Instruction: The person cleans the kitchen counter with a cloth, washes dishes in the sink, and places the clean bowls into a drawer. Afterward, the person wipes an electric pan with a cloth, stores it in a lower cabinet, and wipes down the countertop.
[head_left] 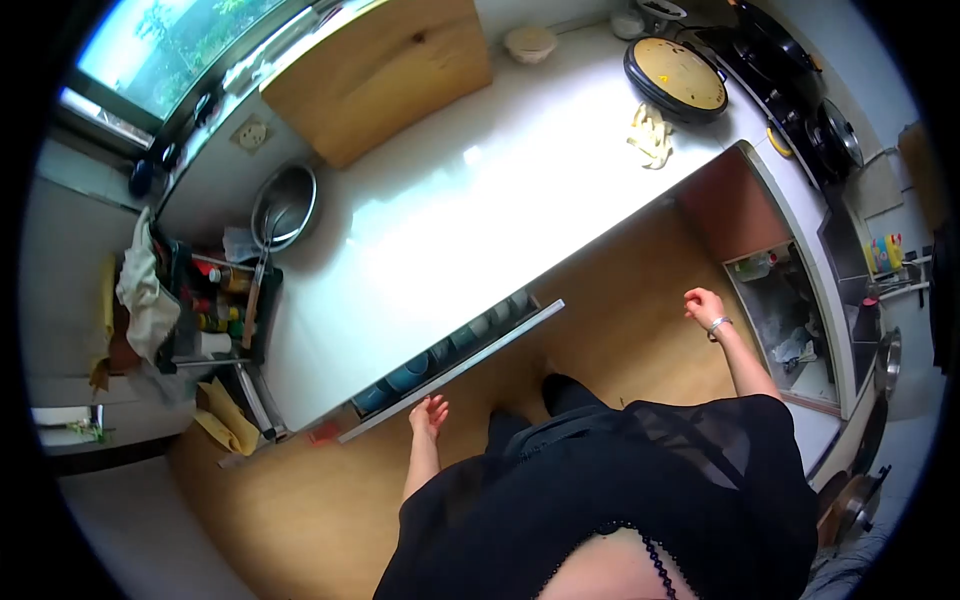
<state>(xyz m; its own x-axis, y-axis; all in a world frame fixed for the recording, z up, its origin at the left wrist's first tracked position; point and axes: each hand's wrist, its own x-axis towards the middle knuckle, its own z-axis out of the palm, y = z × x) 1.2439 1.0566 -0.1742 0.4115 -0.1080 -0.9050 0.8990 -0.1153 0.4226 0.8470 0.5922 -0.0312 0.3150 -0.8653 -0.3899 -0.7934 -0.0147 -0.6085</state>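
Note:
My left hand hangs just in front of the pulled-out drawer, nearest its left half, with loosely bent fingers apart and nothing in them. Whether it touches the drawer front I cannot tell. Inside the drawer stand blue bowls on the left and several paler cups or bowls further right, partly hidden by the counter. Over the floor to the right is my right hand, empty, its fingers loosely curled, with a bracelet at the wrist.
Along the white counter are a metal bowl, a leaning wooden board, a round electric pan and a crumpled pale cloth. A bottle rack stands left. An open cabinet is at right, below the stove.

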